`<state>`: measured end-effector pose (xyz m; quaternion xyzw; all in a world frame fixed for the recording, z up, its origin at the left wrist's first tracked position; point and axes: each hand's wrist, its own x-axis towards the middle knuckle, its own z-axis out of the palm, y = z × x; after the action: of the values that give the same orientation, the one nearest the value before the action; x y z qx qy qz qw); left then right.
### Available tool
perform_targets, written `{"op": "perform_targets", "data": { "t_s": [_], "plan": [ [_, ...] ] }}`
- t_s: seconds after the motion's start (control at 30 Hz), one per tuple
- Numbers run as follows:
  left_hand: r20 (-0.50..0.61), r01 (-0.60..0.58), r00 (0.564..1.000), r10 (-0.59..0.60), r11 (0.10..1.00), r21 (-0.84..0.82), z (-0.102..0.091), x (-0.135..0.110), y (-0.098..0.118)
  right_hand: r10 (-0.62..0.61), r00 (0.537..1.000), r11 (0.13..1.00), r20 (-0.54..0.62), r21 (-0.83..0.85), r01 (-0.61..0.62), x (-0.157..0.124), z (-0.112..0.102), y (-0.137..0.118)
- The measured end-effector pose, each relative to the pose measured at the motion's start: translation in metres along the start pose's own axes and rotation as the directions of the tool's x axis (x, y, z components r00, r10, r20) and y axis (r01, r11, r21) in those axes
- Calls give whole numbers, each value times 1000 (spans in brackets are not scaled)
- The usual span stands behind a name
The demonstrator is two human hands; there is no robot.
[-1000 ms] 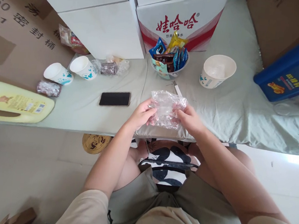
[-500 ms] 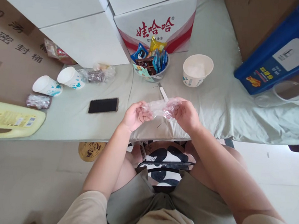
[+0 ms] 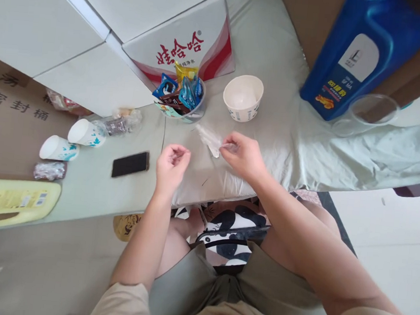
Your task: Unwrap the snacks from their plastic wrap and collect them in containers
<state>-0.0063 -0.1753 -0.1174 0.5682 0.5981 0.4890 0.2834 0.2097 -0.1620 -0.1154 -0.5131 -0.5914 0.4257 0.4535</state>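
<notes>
A second ago both hands had the clear plastic wrap stretched between them; now the left hand has come away from it and only the right hand holds it. The right grip is pinched closed on one end of the wrap. The left fingers are curled with the tips drawn together, and I can't tell whether anything is between them.

Pale green cloth covers the worktop. On its left lie a black phone, two tipped paper cups and a pale yellow jug. At the far side, a tub of snack packets stands before a red-and-white carton, with a paper bowl to its right. A blue jug stands farther right, over a pale tiled floor.

The wrap juts leftward from the right fingertips, just beyond the left hand's reach, nearer than the bowl.
</notes>
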Motion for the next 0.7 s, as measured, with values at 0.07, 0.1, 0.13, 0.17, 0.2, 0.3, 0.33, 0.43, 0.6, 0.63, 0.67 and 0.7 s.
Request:
{"op": "perform_targets", "data": {
  "t_s": [0.07, 0.1, 0.13, 0.17, 0.2, 0.3, 0.33, 0.43, 0.6, 0.63, 0.67, 0.7],
  "plan": [
    [159, -17, 987, 30, 997, -80, 13, -2, 4, -86, 993, 988, 85, 138, 74, 2, 3, -1],
    [222, -20, 974, 47, 992, -123, 21, -2, 7, -101, 986, 972, 130, 224, 70, 3, 4, -2],
    [267, -21, 962, 62, 988, -153, 29, -1, 10, -98, 980, 947, 174, 319, 38, 4, 5, -3],
    [288, -24, 955, 70, 986, -163, 37, 2, 12, -83, 974, 907, 212, 421, -15, 5, 7, -3],
    [283, -32, 956, 74, 988, -152, 44, 5, 15, -61, 967, 850, 246, 521, -79, 7, 7, -4],
    [185, -75, 979, 87, 995, -70, 56, 23, 21, 44, 957, 650, 288, 719, -247, 14, 5, -6],
    [136, -94, 986, 99, 995, -45, 58, 32, 23, 109, 956, 617, 271, 736, -279, 17, 4, -6],
    [-15, -236, 971, 237, 970, 52, 64, 64, 32, 368, 918, 633, 149, 682, -365, 26, 2, -2],
    [57, -468, 877, 476, 825, 317, 95, 117, 67, 415, 900, 717, 132, 562, -413, 36, 6, 4],
    [146, -494, 866, 478, 777, 391, 105, 126, 76, 375, 917, 745, 138, 544, -387, 37, 7, 4],
    [256, -516, 856, 449, 726, 454, 116, 134, 85, 342, 929, 772, 142, 521, -365, 38, 7, 4],
    [385, -529, 845, 371, 684, 502, 126, 141, 93, 317, 937, 796, 146, 497, -346, 38, 7, 3]
  ]
}}
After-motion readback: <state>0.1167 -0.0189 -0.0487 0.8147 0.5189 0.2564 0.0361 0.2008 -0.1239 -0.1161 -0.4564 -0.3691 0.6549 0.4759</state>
